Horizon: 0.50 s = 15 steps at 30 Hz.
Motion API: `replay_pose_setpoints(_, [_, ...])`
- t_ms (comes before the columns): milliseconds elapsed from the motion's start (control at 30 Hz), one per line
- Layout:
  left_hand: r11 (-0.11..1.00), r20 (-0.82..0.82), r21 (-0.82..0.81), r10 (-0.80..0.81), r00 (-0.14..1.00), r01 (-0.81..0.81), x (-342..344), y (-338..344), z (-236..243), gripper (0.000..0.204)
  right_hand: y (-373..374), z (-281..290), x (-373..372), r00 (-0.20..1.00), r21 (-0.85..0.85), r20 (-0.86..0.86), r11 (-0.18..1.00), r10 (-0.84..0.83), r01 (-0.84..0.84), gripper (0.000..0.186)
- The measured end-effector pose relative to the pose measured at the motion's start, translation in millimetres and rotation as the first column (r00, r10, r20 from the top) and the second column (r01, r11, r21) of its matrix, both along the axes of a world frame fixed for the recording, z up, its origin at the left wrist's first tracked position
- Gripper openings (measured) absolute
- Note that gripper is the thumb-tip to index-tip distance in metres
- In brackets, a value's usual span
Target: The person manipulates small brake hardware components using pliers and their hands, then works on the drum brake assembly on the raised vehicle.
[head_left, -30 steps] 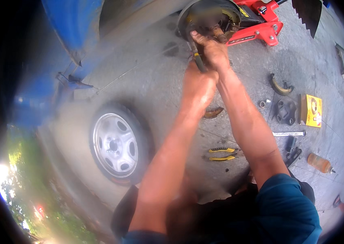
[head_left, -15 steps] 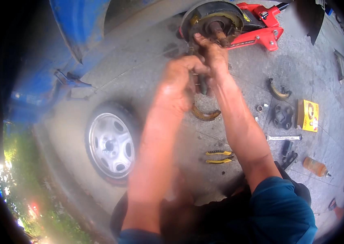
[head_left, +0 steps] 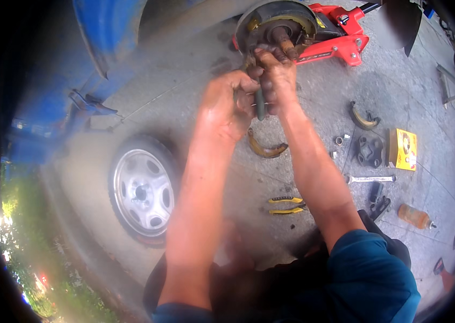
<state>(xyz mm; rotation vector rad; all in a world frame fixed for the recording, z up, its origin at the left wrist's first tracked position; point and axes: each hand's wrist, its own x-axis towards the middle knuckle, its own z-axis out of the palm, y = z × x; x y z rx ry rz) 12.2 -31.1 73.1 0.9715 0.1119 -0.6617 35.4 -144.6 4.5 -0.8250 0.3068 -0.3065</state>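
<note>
The left hand [head_left: 234, 97] is curled beside a dark tool handle [head_left: 260, 105]; whether its fingers grip it cannot be told. The handle stands between both hands, and at six o'clock from it a curved brake shoe [head_left: 268, 152] lies on the floor. The brake assembly [head_left: 270, 22] sits at twelve o'clock, beyond the hands. The right hand [head_left: 279, 72] is bent close, thumb toward the rusty spindle [head_left: 283, 43]; its grip is hidden too. Working well here probably means steady wrists, straight pressure and a thumb clear of pinching. The red jack [head_left: 340, 48] stands at two o'clock.
</note>
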Motion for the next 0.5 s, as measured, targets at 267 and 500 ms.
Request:
replay_pose_setpoints(267, [0.994,-0.033,0.086,0.074,0.997,-0.071,-6,-10,10,0.023,4,-8,7,0.994,-0.074,-0.009,0.992,-0.106,0.105,0.014])
replay_pose_setpoints(500, [0.954,0.113,0.273,0.096,0.989,-0.124,-17,-42,11,0.024,4,-13,6,0.99,-0.06,0.06,0.989,-0.129,0.133,0.014])
